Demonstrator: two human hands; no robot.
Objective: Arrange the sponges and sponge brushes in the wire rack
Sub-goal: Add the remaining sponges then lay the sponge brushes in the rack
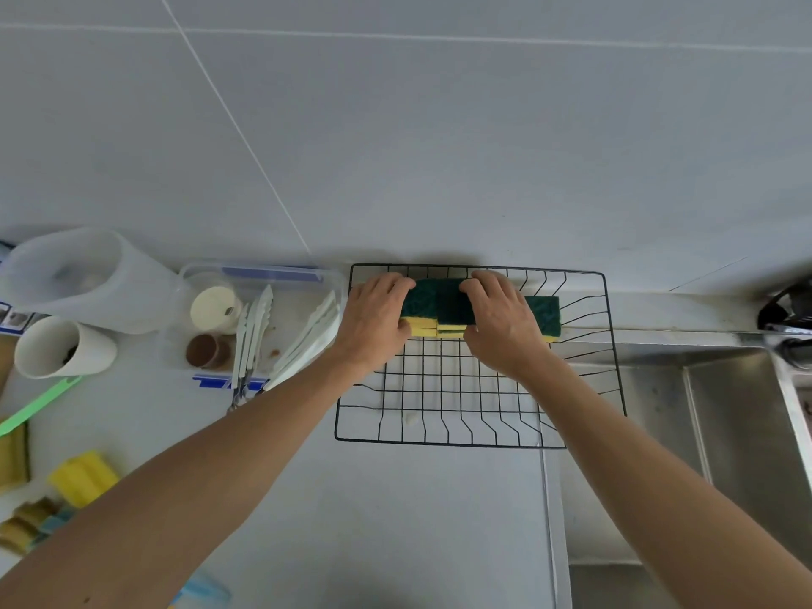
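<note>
A black wire rack (444,441) lies on the white counter by the sink. Along its far side sits a row of yellow sponges with green scouring tops (444,307). My left hand (378,323) grips the left end of the row. My right hand (501,323) grips the middle of it, leaving the rightmost sponge (545,314) uncovered. At the counter's left edge lie a yellow sponge brush head (83,476), a green brush handle (39,404) and more worn sponges (26,520).
A clear plastic box (259,274) with tongs (250,340) and small cups stands left of the rack. A white cup (61,347) and a jug (83,279) are further left. The steel sink (725,415) and a tap (786,318) lie to the right.
</note>
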